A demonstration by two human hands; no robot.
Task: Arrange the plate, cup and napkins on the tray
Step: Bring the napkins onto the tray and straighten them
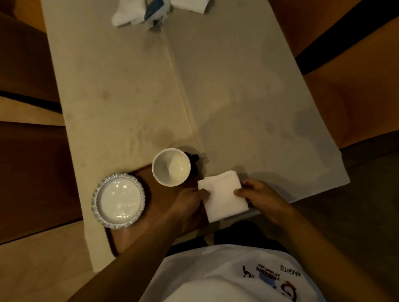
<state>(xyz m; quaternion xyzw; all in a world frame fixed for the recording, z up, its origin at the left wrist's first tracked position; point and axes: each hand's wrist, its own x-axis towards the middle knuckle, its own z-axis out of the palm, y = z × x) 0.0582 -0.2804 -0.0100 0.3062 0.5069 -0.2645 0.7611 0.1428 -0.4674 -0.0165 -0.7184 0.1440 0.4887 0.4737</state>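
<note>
**A:** ok so what can go wrong from here? Both hands are pinched on 1 folded napkin, left hand on its left edge, right hand on its right edge, just right of the cup.

**B:** My guess is the cup is the risk. It sits close to the left hand, so a careless sweep could knock it, and its dark handle pokes out on the far side. The napkin is floppy too, so it may unfold if 1 hand lets go first.

**A:** And the plate?

**B:** Left of the cup and nearer the person, on the brown tray. It looks close to the tray's edge, but it's dim so I can't be sure.

**A:** Surface?

**B:** Pale surface, blotchy, with a seam running away from the cup. Way beyond the cup there's a loose pile of spare napkins around a torn wrapper. Wood floor left of it all, orange seating to the right.
</note>
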